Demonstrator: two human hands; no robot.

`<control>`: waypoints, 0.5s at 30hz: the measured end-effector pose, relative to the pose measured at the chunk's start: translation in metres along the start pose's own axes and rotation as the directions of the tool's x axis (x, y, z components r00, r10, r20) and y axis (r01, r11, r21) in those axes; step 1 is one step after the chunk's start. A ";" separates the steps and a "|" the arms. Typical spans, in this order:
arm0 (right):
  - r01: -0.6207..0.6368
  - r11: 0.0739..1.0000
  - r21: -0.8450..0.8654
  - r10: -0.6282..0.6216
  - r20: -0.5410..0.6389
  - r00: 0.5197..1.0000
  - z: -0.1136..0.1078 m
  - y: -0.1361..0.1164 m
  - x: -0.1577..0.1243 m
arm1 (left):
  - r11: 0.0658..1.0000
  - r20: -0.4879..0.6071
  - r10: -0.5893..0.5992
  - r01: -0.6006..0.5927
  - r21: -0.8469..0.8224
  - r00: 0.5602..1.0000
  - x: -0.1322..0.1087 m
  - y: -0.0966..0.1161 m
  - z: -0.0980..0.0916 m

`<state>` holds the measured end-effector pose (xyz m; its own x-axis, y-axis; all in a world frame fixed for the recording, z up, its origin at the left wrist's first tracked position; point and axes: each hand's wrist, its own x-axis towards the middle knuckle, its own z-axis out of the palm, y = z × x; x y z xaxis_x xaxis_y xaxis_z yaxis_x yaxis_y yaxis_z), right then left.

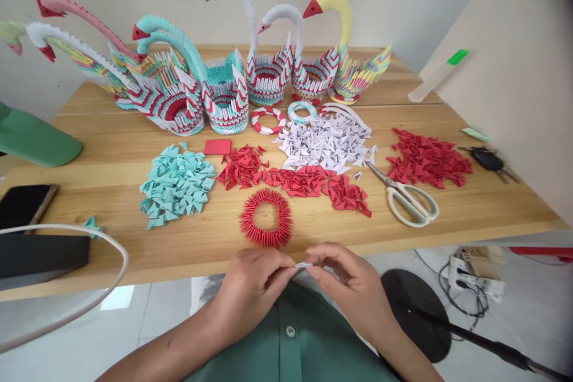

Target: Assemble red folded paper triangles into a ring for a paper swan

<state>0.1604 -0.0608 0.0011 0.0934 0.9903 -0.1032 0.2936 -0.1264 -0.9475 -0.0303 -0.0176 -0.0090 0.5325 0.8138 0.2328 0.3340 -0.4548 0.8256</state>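
Between the fingertips of both hands is a small white folded paper piece (304, 264), just off the table's front edge. My left hand (253, 283) pinches its left end, and my right hand (347, 283) pinches the other. On the table close beyond them lies a spiky red ring of folded paper (245, 224). Past it are loose red paper triangles (302, 181), with white paper triangles (326, 143) behind. A heap of turquoise paper triangles (176, 185) lies to the left, and more red paper triangles (427, 158) to the right.
Folded-paper swans (224, 98) line the back of the wooden table (147, 256). Scissors (409, 200) lie at the right, keys (487, 158) farther right. At the left are a green bottle (38, 137), a phone (24, 206) and a white cable (119, 250). Two small paper rings (256, 121) sit mid-table.
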 end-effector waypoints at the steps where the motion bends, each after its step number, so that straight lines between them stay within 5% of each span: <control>1: -0.037 0.999 0.023 0.036 0.011 0.999 0.000 0.000 0.000 | 1.000 -0.006 0.004 -0.004 -0.003 1.000 0.000 0.000 0.001; 8: -0.218 0.950 0.222 0.153 0.276 0.949 0.003 0.005 0.002 | 0.992 0.025 -0.040 0.043 -0.121 0.999 -0.005 0.003 0.009; 15: -0.050 0.997 -0.061 0.055 0.095 0.994 0.001 0.000 -0.003 | 0.993 0.133 0.096 -0.086 -0.080 0.986 -0.013 -0.002 -0.009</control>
<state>0.1592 -0.0634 0.0006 0.0192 0.9828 -0.1838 0.3463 -0.1789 -0.9209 -0.0457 -0.0239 -0.0093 0.6606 0.7110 0.2410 0.2236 -0.4927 0.8410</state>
